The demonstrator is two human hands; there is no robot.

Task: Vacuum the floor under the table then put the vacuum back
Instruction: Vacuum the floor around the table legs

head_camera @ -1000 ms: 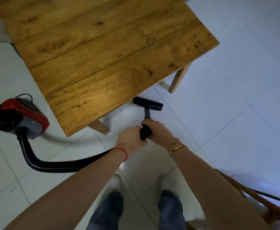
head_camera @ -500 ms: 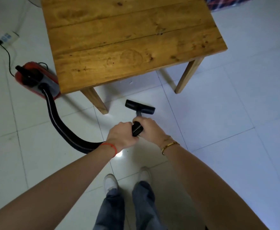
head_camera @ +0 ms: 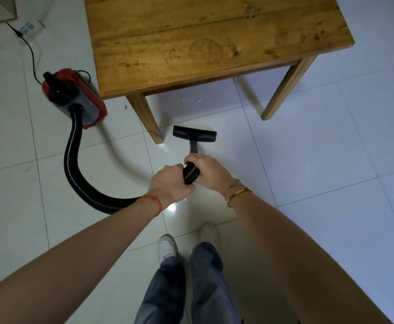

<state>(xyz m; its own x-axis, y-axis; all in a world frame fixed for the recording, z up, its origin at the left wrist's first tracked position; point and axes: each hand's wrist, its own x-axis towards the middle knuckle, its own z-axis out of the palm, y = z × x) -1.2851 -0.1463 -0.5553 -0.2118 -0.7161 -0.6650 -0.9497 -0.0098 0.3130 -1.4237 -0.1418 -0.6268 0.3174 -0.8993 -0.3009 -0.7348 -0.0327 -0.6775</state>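
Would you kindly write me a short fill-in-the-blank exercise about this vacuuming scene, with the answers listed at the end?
1. The floor nozzle lies on the white tiles just in front of the wooden ____.
2. The left hand and right hand both grip the ribbed black ____.
3. The vacuum body beside the near left table leg is mostly ____ in colour.
4. A red string bracelet sits on the ____ wrist.

Missing words: table; hose; red; left

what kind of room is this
Most likely a room in a home, perhaps a dining or living area. A plain wooden table stands on a white tiled floor, and a small red canister vacuum is plugged into a power strip by the wall.
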